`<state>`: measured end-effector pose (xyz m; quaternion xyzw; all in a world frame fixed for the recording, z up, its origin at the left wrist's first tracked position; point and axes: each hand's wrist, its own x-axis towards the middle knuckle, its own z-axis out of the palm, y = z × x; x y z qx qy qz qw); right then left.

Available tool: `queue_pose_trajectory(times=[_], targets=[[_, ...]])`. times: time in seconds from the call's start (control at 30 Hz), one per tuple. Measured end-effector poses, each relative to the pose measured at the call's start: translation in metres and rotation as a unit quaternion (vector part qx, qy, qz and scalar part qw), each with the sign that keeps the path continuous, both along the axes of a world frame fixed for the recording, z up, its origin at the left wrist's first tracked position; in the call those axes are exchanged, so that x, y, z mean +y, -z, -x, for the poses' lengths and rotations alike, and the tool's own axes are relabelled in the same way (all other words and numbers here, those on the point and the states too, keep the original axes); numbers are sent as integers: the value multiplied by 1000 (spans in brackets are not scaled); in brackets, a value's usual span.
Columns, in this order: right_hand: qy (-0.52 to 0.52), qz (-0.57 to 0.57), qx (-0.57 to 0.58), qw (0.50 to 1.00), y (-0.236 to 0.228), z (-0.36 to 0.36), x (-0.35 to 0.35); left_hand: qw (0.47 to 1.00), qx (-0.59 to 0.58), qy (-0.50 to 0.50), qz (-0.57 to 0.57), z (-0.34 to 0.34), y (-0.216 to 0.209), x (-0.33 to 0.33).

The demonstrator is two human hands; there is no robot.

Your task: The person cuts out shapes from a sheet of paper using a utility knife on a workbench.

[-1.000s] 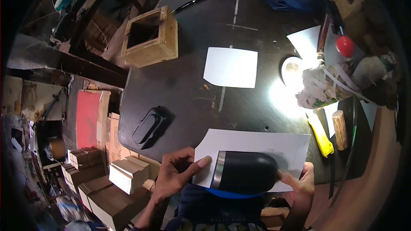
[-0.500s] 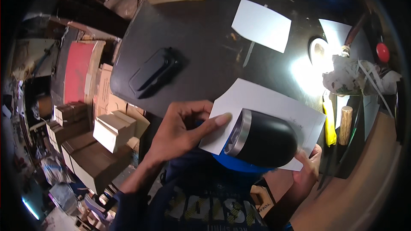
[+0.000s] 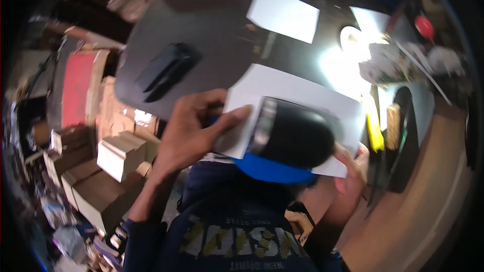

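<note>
A white paper sheet is held in front of my body, its left edge pinched by my left hand, thumb on top. My right hand is closed on the sheet's lower right corner. Lying across the sheet is a black tumbler-like cylinder, rounded at its right end and with a silver rim at its left. Neither hand visibly grips the cylinder. Below the sheet and cylinder shows a blue thing, mostly hidden, its kind unclear. The picture is somewhat smeared by motion.
On the dark table are a black case-like object, another white sheet, a yellow handle, a wooden handle and a crumpled plastic bundle near strong glare. Cardboard boxes stack at left.
The sheet, cylinder and both hands appear higher and slightly left in the picture, as does the whole scene. The grip of both hands looks the same.
</note>
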<state>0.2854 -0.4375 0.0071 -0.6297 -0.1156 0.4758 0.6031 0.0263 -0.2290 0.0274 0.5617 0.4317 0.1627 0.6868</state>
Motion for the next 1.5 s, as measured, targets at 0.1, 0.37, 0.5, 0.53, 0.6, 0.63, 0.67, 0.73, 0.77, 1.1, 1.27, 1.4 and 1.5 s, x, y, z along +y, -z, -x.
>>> queue_pose_trajectory(times=[0.1, 0.37, 0.5, 0.53, 0.6, 0.63, 0.67, 0.73, 0.77, 1.1, 1.27, 1.4, 1.5], targets=[[-14, 0, -9, 1000, -11, 8, 12, 1000, -10, -8, 16, 1, -8, -1], [3, -57, 26, 998, -20, 16, 19, 1000, 2, -8, -24, -2, -10, 1], [4, -36, 20, 999, -24, 19, 21, 999, 10, 2, -38, 0, -5, 2], [8, -42, 25, 999, -24, 19, 21, 999, 24, -13, -40, -3, -8, 0], [-4, -22, 10, 1000, -21, 17, 19, 999, 22, -6, -40, 3, -5, 0], [-22, 0, -8, 1000, -20, 17, 18, 999, 17, -4, -37, 5, -5, 1], [-22, -3, -2, 1000, -19, 18, 17, 999, 7, -18, -30, 3, -7, -3], [-13, -44, 13, 999, -20, 18, 17, 999, 12, -17, -35, -1, -9, -5], [-15, -47, 19, 999, -21, 18, 17, 999, 11, -17, -36, -1, -10, -5], [-13, -48, -22, 999, -18, 18, 22, 1000, 20, 15, -19, 5, -13, 3], [-9, -35, -48, 998, -14, 22, 11, 1000, -25, 8, -5, 16, -9, -3], [-10, -10, -57, 998, -17, 31, 0, 995, -95, -8, 15, 22, 5, -11], [-15, -12, -59, 998, -15, 33, -6, 995, -99, -11, 30, 25, 4, -16]])
